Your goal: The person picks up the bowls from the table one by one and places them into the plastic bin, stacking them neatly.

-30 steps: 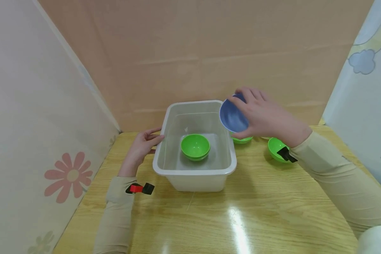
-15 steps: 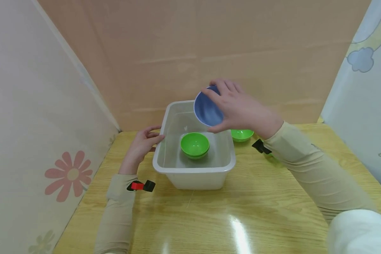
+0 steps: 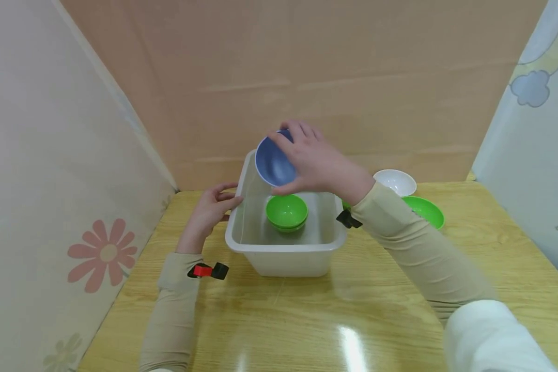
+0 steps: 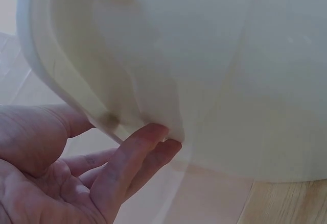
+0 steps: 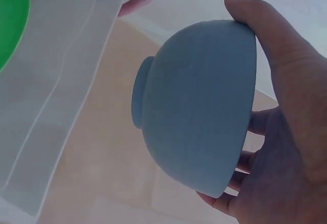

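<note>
Item 1. Round blue plastic bowl (image 3: 273, 164): held in the air by the right hand (image 3: 318, 165), above the far rim of the tub and above the green bowls inside it. It is tipped on its side, with the opening facing the camera in the head view, so that its foot ring points away. The tilt appears to follow from the grasp at the rim rather than from any support beneath.

Item 2. Translucent white rectangular plastic tub (image 3: 283, 251): set on the surface, near its back edge. It is steadied at its left wall, seemingly so that it stays put.

Item 3. 2 round green plastic bowls, nested (image 3: 286, 212): seated upright on the tub floor, near the middle.

Item 4. Right hand: thumb hooked over 1 side of the blue bowl's rim (image 5: 255, 35), fingers spread across the opposite side; the bowl is gripped firmly. The forearm is reached across the tub's right wall, wrist raised.

Item 5. Left hand (image 3: 207, 212): fingers nearly straight and relaxed, fingertips (image 4: 153, 132) laid against the tub's outer left wall just under the rim; nothing is grasped. The forearm is rested along the surface.

Item 6. Yellow wood-grain surface (image 3: 376, 310): also carried on it, right of the tub, are 1 shallow white bowl (image 3: 395, 182) and 1 larger green bowl (image 3: 425, 209).
</note>
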